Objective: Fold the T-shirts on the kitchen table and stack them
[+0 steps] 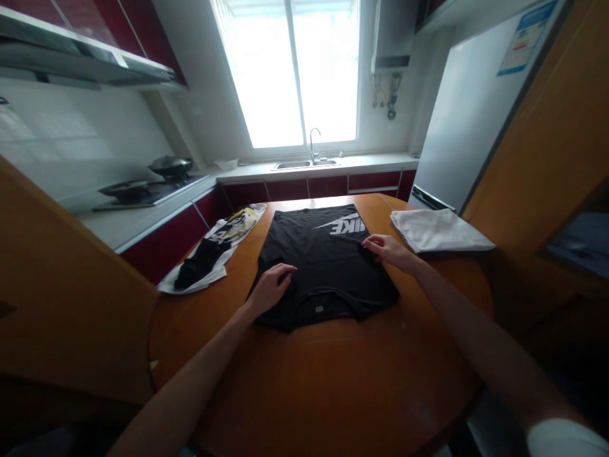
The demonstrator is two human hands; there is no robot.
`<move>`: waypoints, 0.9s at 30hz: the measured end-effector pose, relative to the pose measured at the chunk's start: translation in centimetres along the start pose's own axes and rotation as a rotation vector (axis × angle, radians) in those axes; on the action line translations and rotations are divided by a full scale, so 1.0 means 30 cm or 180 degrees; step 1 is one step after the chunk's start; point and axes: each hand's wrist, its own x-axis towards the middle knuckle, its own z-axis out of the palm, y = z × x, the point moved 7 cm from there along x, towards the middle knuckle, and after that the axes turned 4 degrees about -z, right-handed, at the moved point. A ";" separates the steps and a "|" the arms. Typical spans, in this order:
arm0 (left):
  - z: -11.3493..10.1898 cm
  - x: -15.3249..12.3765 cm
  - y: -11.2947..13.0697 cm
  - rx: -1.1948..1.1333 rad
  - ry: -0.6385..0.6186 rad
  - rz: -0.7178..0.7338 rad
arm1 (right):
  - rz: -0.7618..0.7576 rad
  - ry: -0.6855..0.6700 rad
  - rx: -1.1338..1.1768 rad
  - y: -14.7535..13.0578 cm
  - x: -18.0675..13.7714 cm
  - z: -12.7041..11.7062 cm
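A black T-shirt [318, 260] with a white logo lies flat on the round wooden table [333, 381], its collar toward me. My left hand [270, 289] rests on the shirt's left side, fingers curled down onto the cloth. My right hand [387, 249] is at the shirt's right edge, fingertips pinched on the fabric.
A folded white cloth [438, 230] lies at the table's right. A crumpled black, white and yellow garment [216, 251] hangs over the left edge. Behind are a counter with a sink [307, 164], a stove with a pan [169, 168], and a fridge [466, 114] on the right.
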 end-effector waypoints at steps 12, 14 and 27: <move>0.003 0.002 -0.009 -0.0035 -0.0098 0.0003 | -0.0434 -0.0154 -0.1704 0.139 -0.027 0.131; 0.013 0.003 -0.016 -0.0033 -0.0148 0.0006 | -0.0312 -0.0640 -0.2042 0.161 -0.041 0.189; 0.004 0.000 -0.006 -0.0048 -0.0106 0.0054 | 0.0058 -0.1059 -0.2223 0.189 -0.061 0.143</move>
